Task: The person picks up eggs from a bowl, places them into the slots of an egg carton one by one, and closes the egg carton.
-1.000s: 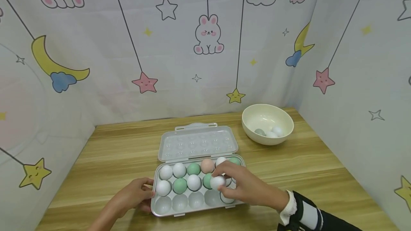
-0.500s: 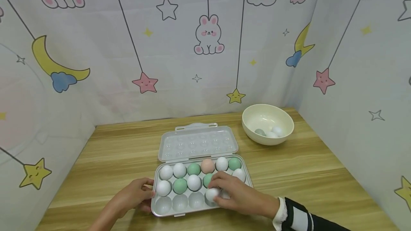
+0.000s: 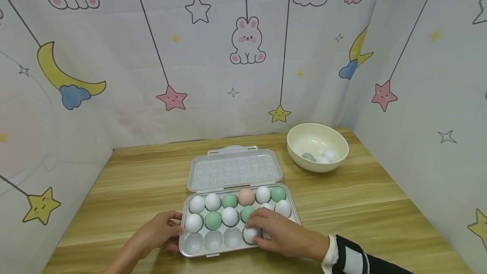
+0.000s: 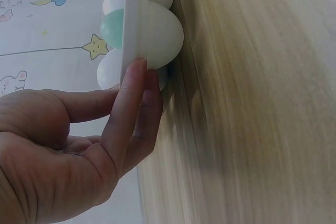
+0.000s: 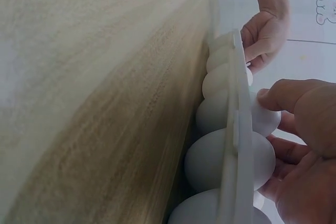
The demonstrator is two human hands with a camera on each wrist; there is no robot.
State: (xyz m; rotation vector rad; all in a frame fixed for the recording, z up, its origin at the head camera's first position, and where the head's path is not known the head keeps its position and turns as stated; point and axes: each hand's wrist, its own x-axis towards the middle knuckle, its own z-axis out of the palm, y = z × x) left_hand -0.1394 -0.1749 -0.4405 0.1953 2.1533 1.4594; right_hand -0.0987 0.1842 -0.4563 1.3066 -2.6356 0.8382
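Observation:
A plastic egg box point(image 3: 232, 238) stands unfolded on the table, its clear lid point(image 3: 235, 170) laid back behind it. White, green and one peach egg point(image 3: 246, 197) fill the two back rows. My left hand point(image 3: 163, 231) pinches the box's left rim, thumb above and fingers point(image 4: 126, 108) against the side. My right hand point(image 3: 283, 232) holds a white egg point(image 3: 249, 235) in the fourth cup of the front row, thumb and fingertips around it. In the right wrist view another white egg point(image 5: 262, 160) sits beside it, below my fingers. The three front cups at the left are bare.
A cream bowl point(image 3: 298, 149) with a few eggs, white and greyish, stands at the back right of the wooden table point(image 3: 144, 176). A white cloth printed with rabbits and stars point(image 3: 279, 114) encloses the back and both sides.
My right hand has brought the white egg from above the middle row forward and down into the front-row cup. My left hand stays on the box's rim.

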